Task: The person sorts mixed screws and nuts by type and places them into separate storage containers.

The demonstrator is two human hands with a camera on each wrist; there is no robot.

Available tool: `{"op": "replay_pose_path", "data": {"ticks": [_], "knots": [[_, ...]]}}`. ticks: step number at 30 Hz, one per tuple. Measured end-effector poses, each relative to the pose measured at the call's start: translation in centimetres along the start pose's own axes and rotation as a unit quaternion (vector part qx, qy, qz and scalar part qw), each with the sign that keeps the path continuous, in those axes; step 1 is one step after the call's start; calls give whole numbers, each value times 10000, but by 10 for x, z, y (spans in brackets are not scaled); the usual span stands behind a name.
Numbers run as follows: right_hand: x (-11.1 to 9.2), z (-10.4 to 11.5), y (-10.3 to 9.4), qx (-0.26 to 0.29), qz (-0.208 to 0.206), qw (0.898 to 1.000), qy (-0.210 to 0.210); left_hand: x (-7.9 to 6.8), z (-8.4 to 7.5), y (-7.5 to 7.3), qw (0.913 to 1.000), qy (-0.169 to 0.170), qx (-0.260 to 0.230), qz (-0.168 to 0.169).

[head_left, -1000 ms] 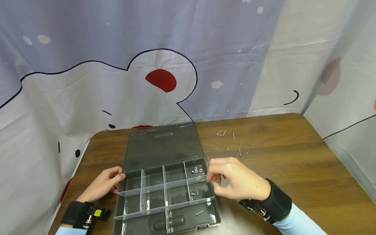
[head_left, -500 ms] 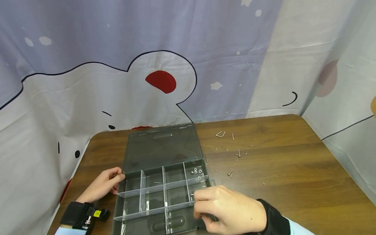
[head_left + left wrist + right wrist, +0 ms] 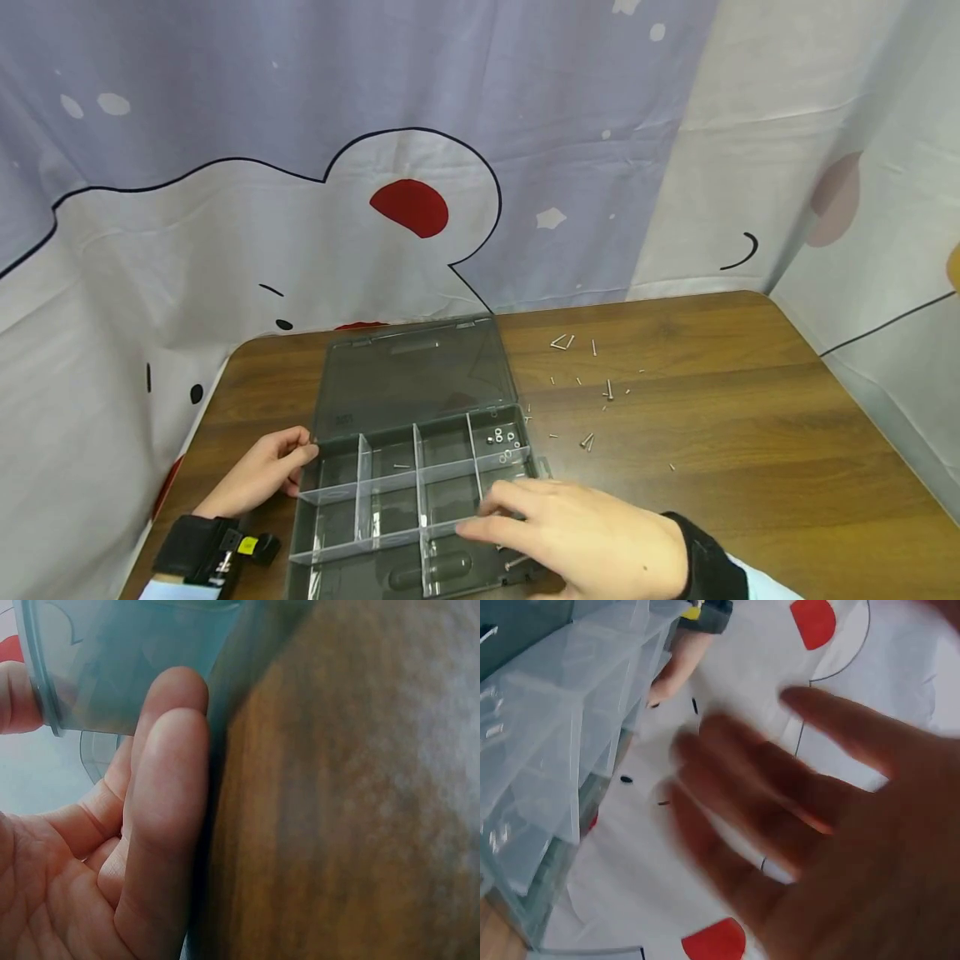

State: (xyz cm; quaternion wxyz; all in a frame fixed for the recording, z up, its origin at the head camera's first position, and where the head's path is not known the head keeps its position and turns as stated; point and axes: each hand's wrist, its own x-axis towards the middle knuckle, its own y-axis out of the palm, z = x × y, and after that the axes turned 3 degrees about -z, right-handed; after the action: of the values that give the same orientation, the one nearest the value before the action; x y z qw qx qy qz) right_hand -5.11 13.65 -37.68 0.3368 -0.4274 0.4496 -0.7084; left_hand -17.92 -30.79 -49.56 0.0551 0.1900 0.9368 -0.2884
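A grey see-through organizer box (image 3: pixel 390 512) lies on the table with its lid (image 3: pixel 416 375) folded back. My left hand (image 3: pixel 262 468) grips the box's left wall near the hinge, and the left wrist view has thumb and fingers on that wall (image 3: pixel 112 667). Over the front right compartment hovers my right hand (image 3: pixel 585 533), its fingers spread and blurred in the right wrist view, nothing seen between them. Below it a screw (image 3: pixel 515 563) shows in that compartment. Small nuts (image 3: pixel 498 435) sit in the back right compartment; a small screw (image 3: pixel 402 467) lies in another back compartment.
Loose screws (image 3: pixel 609 390) and other small metal parts are scattered on the wooden table (image 3: pixel 720 400) right of the box. Two screws (image 3: pixel 587 442) lie close together near the right hand. A printed curtain (image 3: pixel 585 150) hangs behind the table.
My right hand has moved from the box's right edge down and left over the front right compartment, and its curled fingers have opened. The screws there show again. My left hand has stayed put.
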Motion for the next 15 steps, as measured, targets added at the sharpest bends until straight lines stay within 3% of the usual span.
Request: {"op": "replay_pose_path", "data": {"ticks": [4, 15], "knots": [[-4, 3, -2, -249, 460, 9980, 357, 0, 0, -1, 10000, 25, -13, 9], [-6, -3, -3, -522, 190, 9979, 346, 1, 0, 0, 10000, -41, 7, 35]]}}
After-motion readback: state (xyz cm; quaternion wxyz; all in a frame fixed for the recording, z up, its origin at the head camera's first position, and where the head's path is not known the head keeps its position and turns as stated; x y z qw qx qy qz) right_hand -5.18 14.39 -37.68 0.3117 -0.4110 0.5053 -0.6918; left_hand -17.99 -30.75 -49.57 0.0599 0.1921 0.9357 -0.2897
